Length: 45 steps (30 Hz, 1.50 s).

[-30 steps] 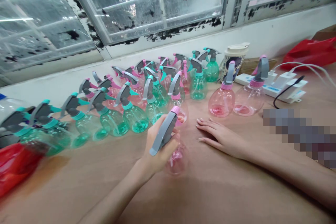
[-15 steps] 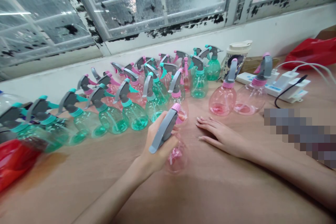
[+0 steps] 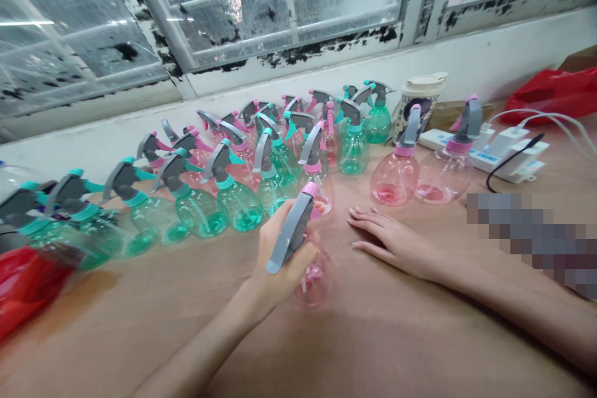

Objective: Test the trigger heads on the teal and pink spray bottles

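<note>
My left hand (image 3: 275, 261) is wrapped round the neck of a pink spray bottle (image 3: 313, 277) with a grey trigger head (image 3: 291, 231), holding it just over the brown table (image 3: 140, 323). My right hand (image 3: 392, 239) lies flat on the table to its right, fingers stretched out and pointing left, holding nothing. Behind them stand several green spray bottles (image 3: 237, 199) and pink spray bottles (image 3: 396, 174) in rows under the window.
A patterned lidded cup (image 3: 420, 102) and a white power strip (image 3: 494, 149) with plugs and cables sit at the back right. Red plastic bags lie at the far right (image 3: 550, 90) and at the left edge (image 3: 23, 283). A white sill and window run behind.
Almost nothing has moved; my left hand keeps hold of the pink bottle and my right hand stays flat. The view shifted slightly.
</note>
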Motion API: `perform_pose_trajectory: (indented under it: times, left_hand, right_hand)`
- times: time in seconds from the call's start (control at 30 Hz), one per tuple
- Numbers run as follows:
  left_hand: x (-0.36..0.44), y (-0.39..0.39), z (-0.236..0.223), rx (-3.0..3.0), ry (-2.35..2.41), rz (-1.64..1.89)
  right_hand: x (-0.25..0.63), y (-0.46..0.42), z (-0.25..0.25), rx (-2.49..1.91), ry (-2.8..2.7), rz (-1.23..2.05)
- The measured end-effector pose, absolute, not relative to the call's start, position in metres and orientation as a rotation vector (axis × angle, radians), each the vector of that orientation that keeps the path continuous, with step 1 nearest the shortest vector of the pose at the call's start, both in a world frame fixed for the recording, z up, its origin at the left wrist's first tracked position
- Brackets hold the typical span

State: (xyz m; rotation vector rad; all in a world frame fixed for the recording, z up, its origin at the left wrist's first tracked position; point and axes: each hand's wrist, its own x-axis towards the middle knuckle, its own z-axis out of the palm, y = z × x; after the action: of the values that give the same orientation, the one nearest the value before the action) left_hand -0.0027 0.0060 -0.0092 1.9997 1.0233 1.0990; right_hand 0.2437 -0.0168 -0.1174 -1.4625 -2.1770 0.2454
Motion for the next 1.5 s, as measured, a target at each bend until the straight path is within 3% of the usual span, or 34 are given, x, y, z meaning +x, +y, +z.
perform_pose_trajectory:
  times: [1.5]
  left_hand:
    - [-0.002, 0.003, 0.002, 2.05, 0.984, 0.989]
  right_hand:
    - [0.245, -0.015, -0.12, -1.442, -2.191, 0.223]
